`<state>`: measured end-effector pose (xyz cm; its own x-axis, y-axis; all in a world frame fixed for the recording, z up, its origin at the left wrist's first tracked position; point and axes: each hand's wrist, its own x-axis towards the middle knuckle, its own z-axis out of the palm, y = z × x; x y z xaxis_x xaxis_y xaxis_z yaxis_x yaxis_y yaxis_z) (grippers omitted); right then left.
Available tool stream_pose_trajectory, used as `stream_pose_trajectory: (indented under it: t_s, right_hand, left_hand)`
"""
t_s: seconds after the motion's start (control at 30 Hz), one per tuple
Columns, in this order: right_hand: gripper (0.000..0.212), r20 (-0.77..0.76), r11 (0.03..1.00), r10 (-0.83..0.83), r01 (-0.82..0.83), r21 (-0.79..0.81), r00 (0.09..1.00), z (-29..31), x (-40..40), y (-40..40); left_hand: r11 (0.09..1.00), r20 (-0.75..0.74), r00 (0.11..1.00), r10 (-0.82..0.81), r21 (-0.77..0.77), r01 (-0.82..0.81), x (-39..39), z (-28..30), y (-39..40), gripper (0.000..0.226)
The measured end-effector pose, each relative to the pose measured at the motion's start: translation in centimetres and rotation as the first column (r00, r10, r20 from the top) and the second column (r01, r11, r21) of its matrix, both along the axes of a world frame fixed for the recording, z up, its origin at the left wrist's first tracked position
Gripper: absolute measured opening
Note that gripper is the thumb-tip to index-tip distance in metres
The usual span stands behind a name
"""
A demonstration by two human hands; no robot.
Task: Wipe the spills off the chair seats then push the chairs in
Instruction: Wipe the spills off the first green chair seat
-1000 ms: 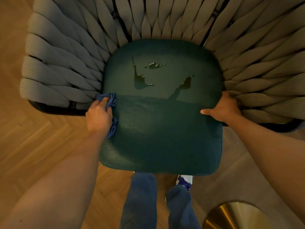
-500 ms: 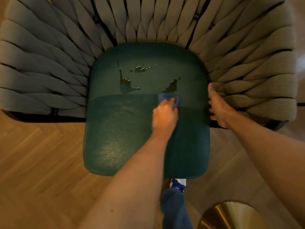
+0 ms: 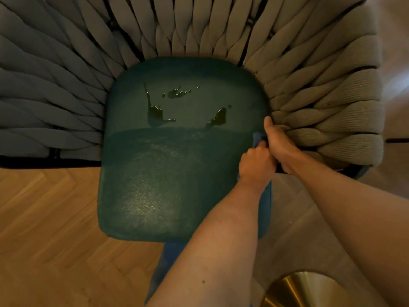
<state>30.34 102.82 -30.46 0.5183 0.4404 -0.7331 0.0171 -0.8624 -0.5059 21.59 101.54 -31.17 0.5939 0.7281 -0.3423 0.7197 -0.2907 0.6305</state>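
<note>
A dark green seat cushion [image 3: 168, 173] fills the middle of the view, ringed by the chair's grey woven back [image 3: 66, 69]. Dark spill puddles lie on the far half: a left spill [image 3: 156, 114], a small middle spill [image 3: 176, 93] and a right spill [image 3: 219, 117]. The near half looks wiped and dull. My left hand [image 3: 255, 166] grips a blue cloth [image 3: 257, 138] at the seat's right edge; most of the cloth is hidden under the hand. My right hand [image 3: 280, 144] holds the chair's right side where cushion meets weave, thumb pointing away from me.
Herringbone wood floor [image 3: 44, 218] lies to the left and below. A round brass base [image 3: 309, 291] sits at the bottom right. My blue trouser leg [image 3: 168, 258] shows under the seat's front edge.
My left hand has swept the cloth from the seat's left edge across to the right edge, up against my right hand. The puddles look unchanged.
</note>
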Motion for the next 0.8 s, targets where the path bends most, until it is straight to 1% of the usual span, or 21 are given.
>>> stream_pose_trajectory:
  t_s: [0.03,0.1,0.2,0.23,0.3,0.37,0.4,0.53,0.67,0.7,0.8]
  right_hand:
    - [0.066,0.046,0.999,0.032,-0.032,-0.005,0.998,0.1,-0.1,0.1]
    - [0.065,0.120,0.995,0.089,-0.084,-0.045,0.989,0.3,-0.2,0.0]
    - [0.074,0.182,0.988,0.138,-0.122,-0.096,0.974,-0.3,-0.6,-0.4]
    - [0.080,0.185,0.986,0.152,-0.137,-0.094,0.971,-0.4,-0.8,-0.4]
    - [0.101,0.219,0.982,0.184,-0.167,-0.092,0.958,-0.3,-1.5,-0.3]
    - [0.122,0.275,0.971,0.229,-0.200,-0.132,0.934,-0.5,-2.3,-0.2]
    - [0.125,0.295,0.961,0.261,-0.217,-0.173,0.919,-0.6,-2.7,-0.1]
    - [0.122,0.382,0.926,0.355,-0.266,-0.268,0.853,-0.4,-3.7,0.5]
    - [0.115,0.468,0.837,0.546,-0.435,-0.331,0.694,0.4,-4.0,1.4]
    - [0.115,0.464,0.823,0.568,-0.456,-0.340,0.680,0.5,-4.1,1.8]
    - [0.113,0.433,0.810,0.584,-0.453,-0.373,0.687,0.6,-4.2,2.5]
  left_hand:
    - [0.998,-0.019,0.999,-0.041,0.049,0.041,-0.5,0.1,0.4,0.022]
    - [0.981,-0.051,0.992,-0.119,0.150,0.125,-1.8,0.1,1.2,0.023]
    - [0.955,-0.118,0.981,-0.156,0.234,0.180,-4.7,0.0,3.1,0.028]
    - [0.953,-0.155,0.977,-0.147,0.242,0.182,-5.8,-0.1,3.9,0.030]
    - [0.955,-0.228,0.966,-0.121,0.240,0.176,-8.2,-0.2,5.6,0.032]
    - [0.956,-0.259,0.962,-0.084,0.252,0.151,-10.9,-0.4,7.2,0.033]
    - [0.957,-0.259,0.964,-0.060,0.260,0.129,-12.3,-0.5,8.0,0.033]
    - [0.955,-0.271,0.962,0.027,0.290,0.055,-17.5,-1.0,11.1,0.033]
    - [0.941,-0.255,0.961,0.108,0.338,-0.016,-22.5,-1.4,13.4,0.032]
    - [0.937,-0.257,0.959,0.123,0.347,-0.028,-23.6,-1.3,13.9,0.032]
    - [0.930,-0.277,0.946,0.167,0.362,-0.058,-26.7,-1.0,15.3,0.031]
